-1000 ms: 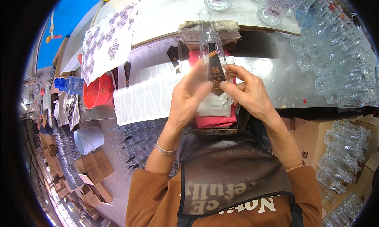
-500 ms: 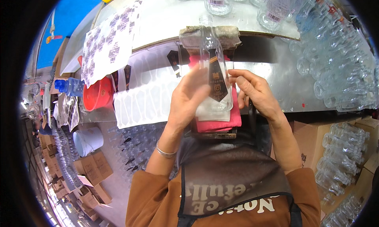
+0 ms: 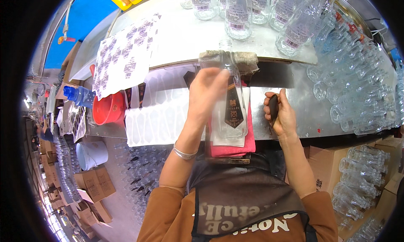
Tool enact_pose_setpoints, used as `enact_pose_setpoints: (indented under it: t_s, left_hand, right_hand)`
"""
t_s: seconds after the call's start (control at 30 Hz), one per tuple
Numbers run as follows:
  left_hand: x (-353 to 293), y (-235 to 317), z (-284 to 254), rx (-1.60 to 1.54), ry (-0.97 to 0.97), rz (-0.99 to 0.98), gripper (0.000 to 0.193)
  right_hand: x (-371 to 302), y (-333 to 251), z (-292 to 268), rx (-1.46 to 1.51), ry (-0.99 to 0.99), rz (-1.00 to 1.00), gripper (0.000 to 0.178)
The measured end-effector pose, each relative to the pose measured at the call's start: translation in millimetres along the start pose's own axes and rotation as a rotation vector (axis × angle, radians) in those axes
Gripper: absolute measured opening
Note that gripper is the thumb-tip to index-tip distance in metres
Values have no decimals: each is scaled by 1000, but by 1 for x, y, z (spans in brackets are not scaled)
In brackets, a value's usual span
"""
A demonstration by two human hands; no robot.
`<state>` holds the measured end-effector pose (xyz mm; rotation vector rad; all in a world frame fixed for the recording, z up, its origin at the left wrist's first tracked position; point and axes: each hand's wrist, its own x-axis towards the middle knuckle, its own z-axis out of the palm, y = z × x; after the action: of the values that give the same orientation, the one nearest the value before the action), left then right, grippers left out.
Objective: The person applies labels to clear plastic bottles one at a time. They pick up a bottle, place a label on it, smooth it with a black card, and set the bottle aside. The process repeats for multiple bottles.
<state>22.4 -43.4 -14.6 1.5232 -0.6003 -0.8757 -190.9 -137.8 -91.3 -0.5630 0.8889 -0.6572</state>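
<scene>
A clear glass bottle point(image 3: 227, 130) lies with its neck away from me, bearing a dark necktie-shaped label point(image 3: 232, 111). It rests on a white cloth point(image 3: 216, 141) over a folded pink cloth point(image 3: 231, 151), its neck propped on a grey cloth pad point(image 3: 246, 61). My left hand point(image 3: 207, 92) is over the bottle's shoulder and the label's upper end; its fingertips are smeared by motion, so its grip is unclear. To the right of the bottle, apart from it, my right hand point(image 3: 284, 117) is closed around a dark-handled tool point(image 3: 273, 107) whose working end is hidden.
Several labelled glass bottles point(image 3: 237, 18) stand on the raised white shelf ahead. Sheets of printed labels point(image 3: 126, 58) hang over its left end, above pale backing sheets point(image 3: 158, 126) and a red basin point(image 3: 108, 108). Many bare bottles point(image 3: 357, 86) crowd the right side.
My left hand has moved up the bottle toward its neck. My right hand has drawn away to the right from the label's side, and the dark-handled tool now shows upright in it.
</scene>
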Motion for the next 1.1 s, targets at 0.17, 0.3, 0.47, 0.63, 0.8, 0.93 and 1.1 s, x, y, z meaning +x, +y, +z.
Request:
enact_pose_setpoints:
  t_s: [0.17,0.3,0.47,0.63,0.8,0.93,1.1]
  left_hand:
    - [0,-3,3,-27,20,4,48]
    - [-1,-3,2,-35,16,6,48]
    - [-1,-2,3,-47,17,-14,49]
    - [0,-9,3,-23,4,28,47]
    - [-5,-9,4,-79,8,23,49]
    - [-6,-7,9,-118,18,16,48]
    - [-7,-5,13,-85,51,1,46]
  right_hand:
    - [-2,-5,9,-28,95,-3,48]
    - [-2,-2,8,1,70,28,44]
    - [5,6,0,-30,-13,-89,34]
    - [-8,-20,27,-63,-198,-298,27]
    - [0,-61,72,-573,-307,-622,30]
    - [8,-87,104,-813,-402,-771,30]
    - [17,-94,122,-1002,-391,-900,28]
